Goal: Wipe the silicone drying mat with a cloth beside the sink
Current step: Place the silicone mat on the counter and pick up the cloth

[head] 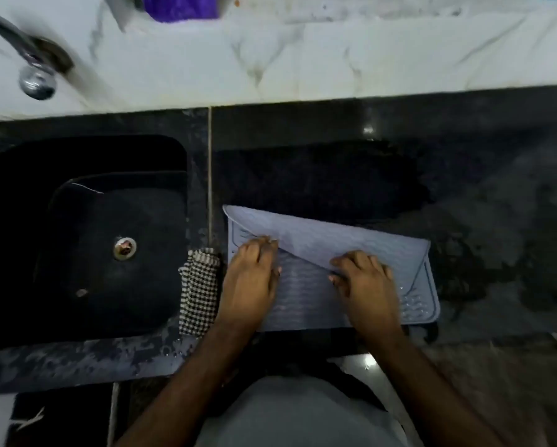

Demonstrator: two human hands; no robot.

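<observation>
So both hands, left and right, pinch the folded-over flap of the pale blue ribbed silicone mat on the dark stone counter, with the black-and-white checked cloth just beside the black sink.

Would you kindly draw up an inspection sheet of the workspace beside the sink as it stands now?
Surface: dark stone counter, with a wet patch behind the mat and blotches on its right.
Job's things: blue-grey silicone drying mat on the counter, far edge folded toward the person; checked cloth lying between mat and sink, held by neither hand.
Clutter: purple cloth on the marble ledge.
Grippers: left hand and right hand both on the mat, fingertips at the folded flap; grip unclear.
Cables: nothing seen.
Surroundings: black sink left of the mat, tap above it, white marble ledge behind.
</observation>
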